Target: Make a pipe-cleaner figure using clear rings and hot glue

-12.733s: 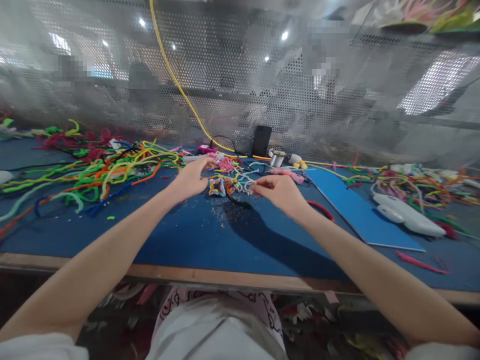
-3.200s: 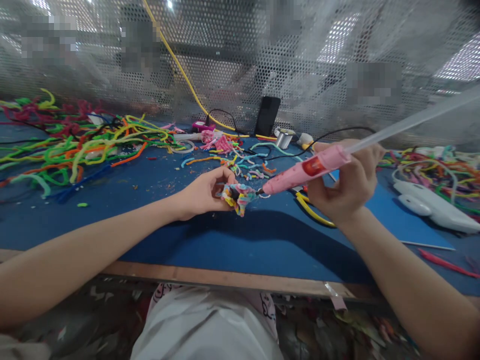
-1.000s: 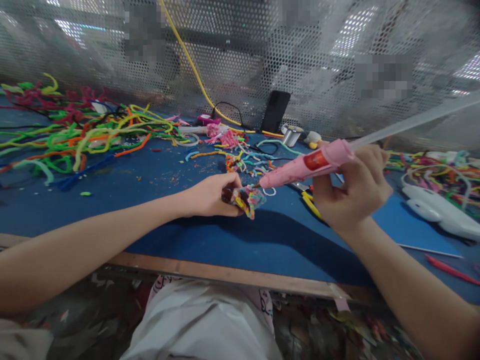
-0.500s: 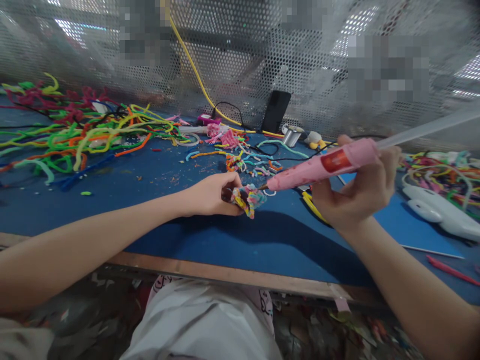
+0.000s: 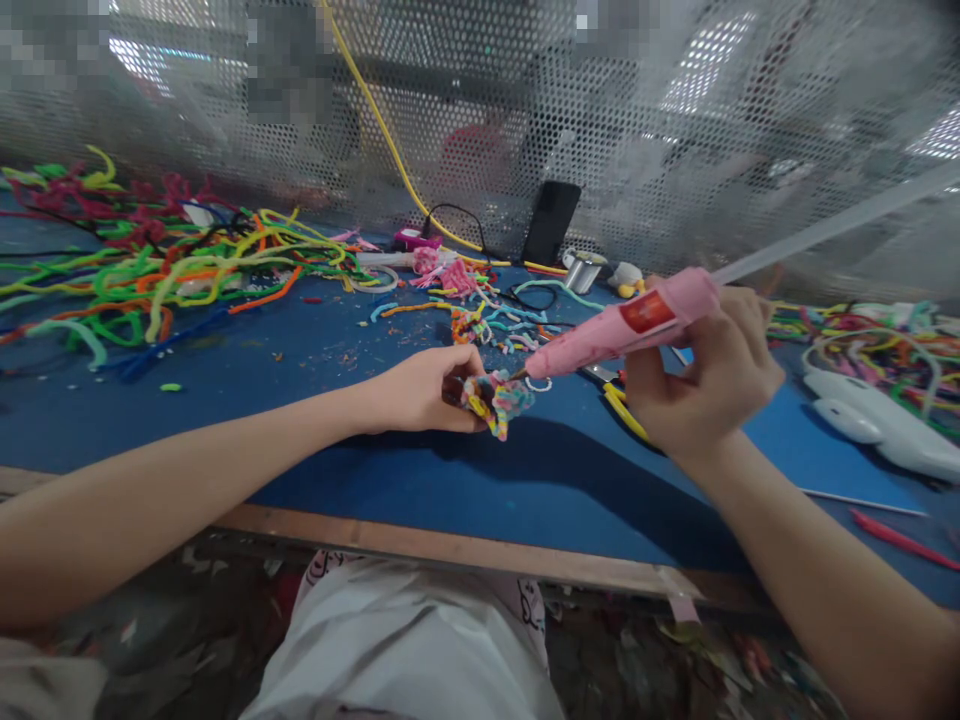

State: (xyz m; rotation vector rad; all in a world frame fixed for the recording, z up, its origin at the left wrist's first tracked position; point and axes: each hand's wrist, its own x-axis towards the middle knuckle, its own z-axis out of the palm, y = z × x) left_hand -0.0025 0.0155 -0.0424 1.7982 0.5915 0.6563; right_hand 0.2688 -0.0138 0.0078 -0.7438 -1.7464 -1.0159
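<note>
My left hand (image 5: 439, 388) is closed on a small multicoloured pipe-cleaner piece (image 5: 498, 402), holding it just above the blue table. Yellow, pink and turquoise fuzzy strands stick out past the fingertips. My right hand (image 5: 709, 370) is wrapped round a pink hot glue gun (image 5: 626, 322) with a long clear glue stick (image 5: 832, 225) coming out of its back end. The gun's metal nozzle points down and left and meets the upper edge of the piece; I cannot tell whether glue is flowing.
Loose pipe cleaners (image 5: 202, 265) lie heaped at the left. Yellow-handled pliers (image 5: 624, 410) lie beneath my right hand. A dark phone (image 5: 551, 222) leans on the perforated metal screen (image 5: 465, 110). A white device (image 5: 885, 420) rests on a blue board at the right.
The glue gun and my right hand have shifted left, bringing the nozzle over the pipe-cleaner piece. My left hand has stayed nearly still.
</note>
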